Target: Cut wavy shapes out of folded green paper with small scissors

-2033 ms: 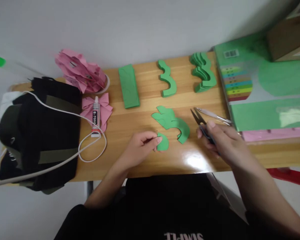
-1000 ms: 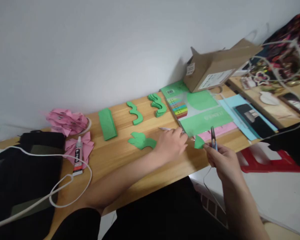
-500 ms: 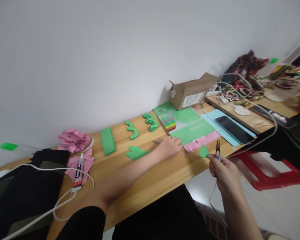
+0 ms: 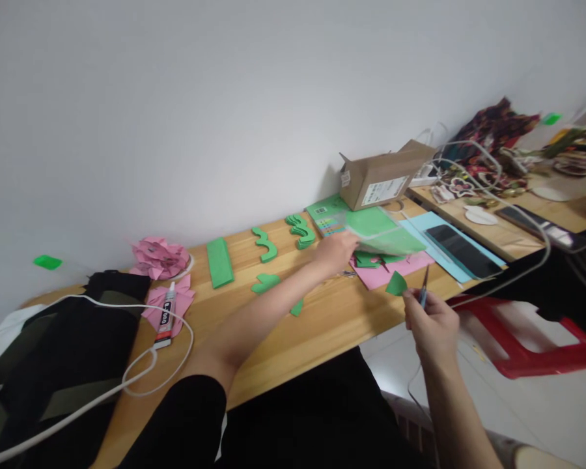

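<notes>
My left hand (image 4: 336,253) is closed on the near left edge of a clear plastic sleeve (image 4: 395,240) with green sheets, raising that edge off the table. Beneath it show a pink sheet (image 4: 371,279) and dark green cut pieces (image 4: 367,262). At the table's front edge my right hand (image 4: 430,318) pinches a small green paper piece (image 4: 396,284). It also grips a slim pointed tool (image 4: 424,294) with dark tips and blue sides; its exact kind is unclear. Small metal items (image 4: 348,273) lie below my left hand. A green leafy cutout (image 4: 264,283) is partly covered by my left forearm.
Wavy green strips (image 4: 300,231), a green rectangle (image 4: 219,262), crumpled pink paper (image 4: 160,258) and a glue tube (image 4: 166,318) lie leftward. A cardboard box (image 4: 385,177), phone (image 4: 463,251) and loose white cable (image 4: 542,233) are rightward. A red stool (image 4: 517,366) stands below.
My left hand has moved up from the tabletop onto the sleeve and lifted its near edge, uncovering the pink sheet and green pieces. The pen-like object near that hand no longer shows.
</notes>
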### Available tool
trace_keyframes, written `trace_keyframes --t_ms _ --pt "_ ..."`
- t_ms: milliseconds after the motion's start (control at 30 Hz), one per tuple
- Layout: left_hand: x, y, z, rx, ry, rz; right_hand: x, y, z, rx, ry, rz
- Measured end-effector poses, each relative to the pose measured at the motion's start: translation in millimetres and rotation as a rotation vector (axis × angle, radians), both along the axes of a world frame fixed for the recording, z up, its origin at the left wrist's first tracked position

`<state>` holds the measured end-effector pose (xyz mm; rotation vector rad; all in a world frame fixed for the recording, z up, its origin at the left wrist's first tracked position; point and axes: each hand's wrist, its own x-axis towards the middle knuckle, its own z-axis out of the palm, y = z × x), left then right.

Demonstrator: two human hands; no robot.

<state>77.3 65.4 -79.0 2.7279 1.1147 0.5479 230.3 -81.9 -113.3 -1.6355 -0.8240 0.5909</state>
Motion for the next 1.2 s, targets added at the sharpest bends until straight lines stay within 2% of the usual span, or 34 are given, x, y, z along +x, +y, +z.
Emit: trace_keyframes --t_ms 133,233,400,500,633,767,867,933,1000,1133,1200 --pt "7 30 26.7 -0.076 -0.170 0.076 1 31 5.5 -0.042 -0.226 0.084" --pt "9 46 39.2 -0.126 -0.255 0.088 3 65 12.7 -0.085 -0.376 0.183" --pt "9 59 48.9 -0.212 -0.312 0.112 2 104 11.9 -0.146 -0.558 0.123" --pt "8 63 51.0 -0.253 -0.304 0.103 0 98 4.0 -0.132 -0.611 0.045" --pt "3 55 44.0 -0.295 -0.234 0.001 3 67 -1.5 -0.053 -0.624 -0.093" --pt "-10 15 24.8 -0.342 -0.059 -0.233 11 39 0.9 -0.016 -0.623 -0.188" --pt "-33 -26 11.9 -0.342 0.045 -0.317 10 27 4.8 -0.049 -0.628 -0.088" --pt "-58 -50 6.8 -0.305 0.048 -0.261 4 23 6.9 -0.094 -0.638 0.038" --pt "-91 -67 2.9 -0.276 0.032 -0.138 -6 20 7.8 -0.153 -0.660 0.176" --pt "-162 -86 -9.7 -0.190 -0.029 0.271 -36 27 4.2 -0.281 -0.752 0.430" --pt "-189 -92 -18.2 -0.163 -0.054 0.448 -53 37 0.9 -0.333 -0.828 0.525"
